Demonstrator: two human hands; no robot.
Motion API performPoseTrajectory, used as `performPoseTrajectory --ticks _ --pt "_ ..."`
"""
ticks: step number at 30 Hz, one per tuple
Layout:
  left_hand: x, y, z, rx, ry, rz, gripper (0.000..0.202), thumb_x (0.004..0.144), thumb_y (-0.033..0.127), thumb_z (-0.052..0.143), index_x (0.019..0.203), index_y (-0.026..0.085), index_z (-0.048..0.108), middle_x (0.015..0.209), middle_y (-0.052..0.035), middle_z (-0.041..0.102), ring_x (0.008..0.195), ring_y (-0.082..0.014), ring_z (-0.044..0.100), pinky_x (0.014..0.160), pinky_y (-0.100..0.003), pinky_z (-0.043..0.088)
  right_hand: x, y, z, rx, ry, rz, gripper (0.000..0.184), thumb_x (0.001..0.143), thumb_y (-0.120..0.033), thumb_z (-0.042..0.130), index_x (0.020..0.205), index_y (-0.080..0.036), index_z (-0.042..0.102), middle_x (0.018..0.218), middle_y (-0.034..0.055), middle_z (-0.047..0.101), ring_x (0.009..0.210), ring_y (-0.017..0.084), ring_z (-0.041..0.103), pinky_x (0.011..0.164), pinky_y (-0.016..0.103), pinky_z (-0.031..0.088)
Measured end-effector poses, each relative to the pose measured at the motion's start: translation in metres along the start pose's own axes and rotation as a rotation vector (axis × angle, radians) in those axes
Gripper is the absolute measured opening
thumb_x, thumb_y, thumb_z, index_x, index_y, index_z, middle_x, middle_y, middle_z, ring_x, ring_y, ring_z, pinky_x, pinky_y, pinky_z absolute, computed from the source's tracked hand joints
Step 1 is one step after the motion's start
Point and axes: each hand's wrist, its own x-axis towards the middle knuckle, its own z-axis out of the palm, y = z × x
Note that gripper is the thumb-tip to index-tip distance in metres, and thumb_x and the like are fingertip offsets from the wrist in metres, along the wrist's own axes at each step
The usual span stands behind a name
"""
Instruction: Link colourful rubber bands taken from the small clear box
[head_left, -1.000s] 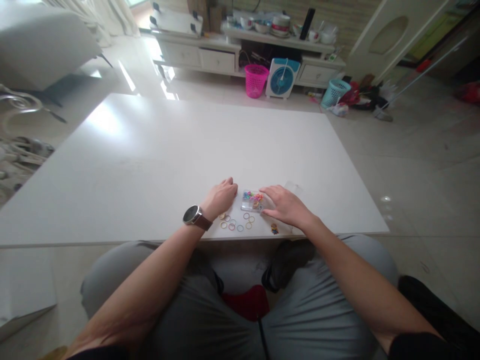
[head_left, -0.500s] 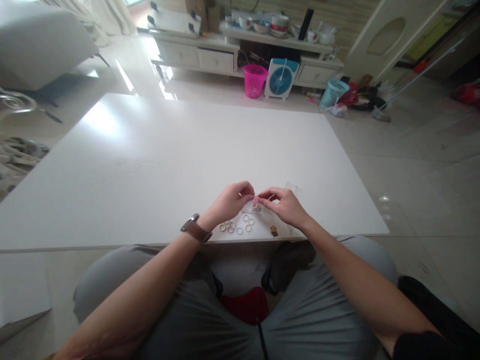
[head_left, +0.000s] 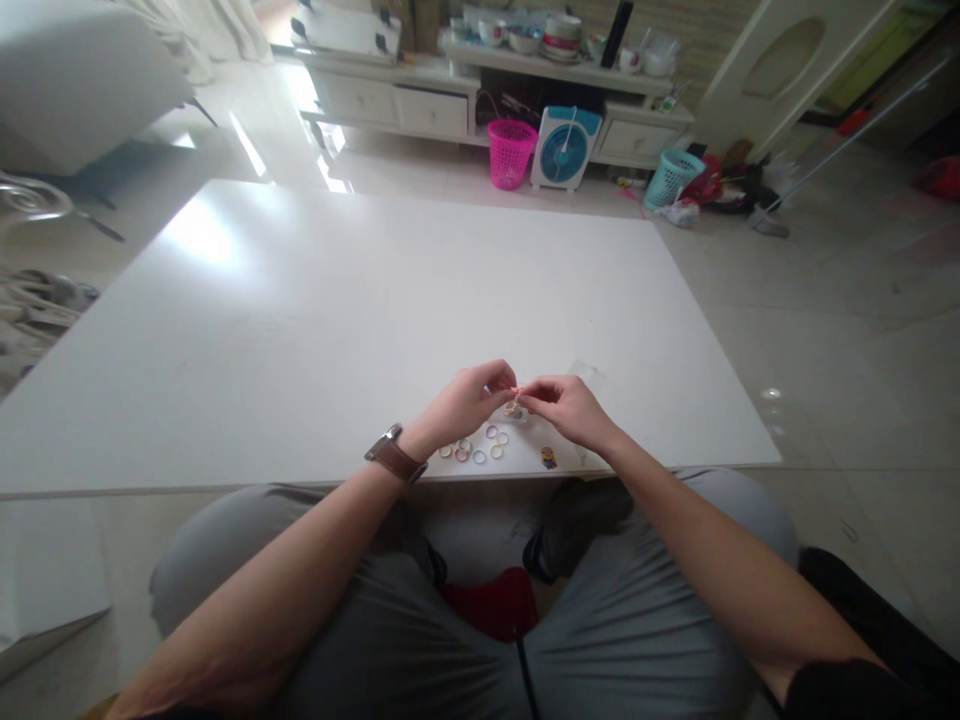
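Observation:
My left hand (head_left: 477,400) and my right hand (head_left: 568,405) meet fingertip to fingertip just above the white table (head_left: 360,300). Both pinch a small pink item (head_left: 517,391), too small and too covered by fingers to name. Right below the fingertips, a clear plastic pack or dish (head_left: 517,416) has small rings (head_left: 511,409) in it. Several thin coloured rings (head_left: 479,457) lie loose near the table's front edge, some partly behind my left wrist. To their right is a small yellow and blue cartoon figure (head_left: 549,457).
A clear plastic sheet or bag (head_left: 585,373) lies beyond my right hand. The table's front edge runs just above my knees. Across the floor stand a pink basket (head_left: 511,155), a blue fan (head_left: 565,150) and a low cabinet (head_left: 431,112) with dishes on it.
My fingertips have drawn closer together around the pink item, with my left hand shifting slightly right. The loose rings and the cartoon figure stay where they were.

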Motion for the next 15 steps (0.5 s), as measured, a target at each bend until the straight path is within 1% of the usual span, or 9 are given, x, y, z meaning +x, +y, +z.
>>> performPoseTrajectory --ticks 2,5,7,10,15 --pt "-0.0004 0.0005 -0.0037 0.05 0.024 -0.008 0.01 0.094 0.026 0.057 0.094 0.019 0.064 0.089 -0.0018 0.071 0.08 -0.0144 0.064 0.072 -0.028 0.05 -0.001 -0.0018 -0.0008 -0.141 0.032 -0.062 0.018 0.089 -0.034 0.07 0.086 -0.018 0.079 0.082 0.005 0.077 0.073 0.017 0.067 0.07 0.029 0.049" --pt "-0.0002 0.0004 -0.0084 0.125 0.09 -0.015 0.01 0.094 0.022 0.054 0.096 0.019 0.064 0.093 -0.0033 0.071 0.079 -0.0143 0.064 0.071 -0.028 0.05 -0.0021 -0.0029 -0.0008 -0.275 0.006 -0.112 0.014 0.089 -0.028 0.071 0.083 -0.018 0.078 0.077 0.0032 0.073 0.068 0.015 0.06 0.066 0.028 0.045" --pt "0.0003 -0.0003 -0.0098 0.159 0.11 -0.007 0.011 0.092 0.017 0.053 0.096 0.019 0.063 0.095 -0.0037 0.071 0.08 -0.0142 0.064 0.071 -0.028 0.051 -0.0022 -0.0022 0.0005 -0.318 -0.024 -0.118 0.012 0.088 -0.024 0.071 0.08 -0.017 0.076 0.074 0.0022 0.07 0.067 0.014 0.058 0.065 0.027 0.043" --pt "0.0009 -0.002 -0.0096 0.196 0.109 0.017 0.014 0.09 0.013 0.052 0.096 0.019 0.063 0.096 -0.0038 0.071 0.081 -0.0142 0.065 0.073 -0.028 0.052 -0.0015 0.0 0.0033 -0.382 -0.045 -0.131 0.011 0.089 -0.021 0.071 0.079 -0.017 0.074 0.074 0.0017 0.067 0.067 0.014 0.057 0.065 0.027 0.041" --pt "0.0007 -0.0053 -0.0085 0.22 0.102 0.042 0.015 0.089 0.013 0.052 0.097 0.018 0.063 0.099 -0.0043 0.07 0.08 -0.0143 0.065 0.073 -0.029 0.052 -0.0005 0.0032 0.0059 -0.434 -0.073 -0.138 0.011 0.09 -0.019 0.07 0.079 -0.016 0.073 0.075 0.0018 0.066 0.068 0.013 0.056 0.066 0.026 0.04"
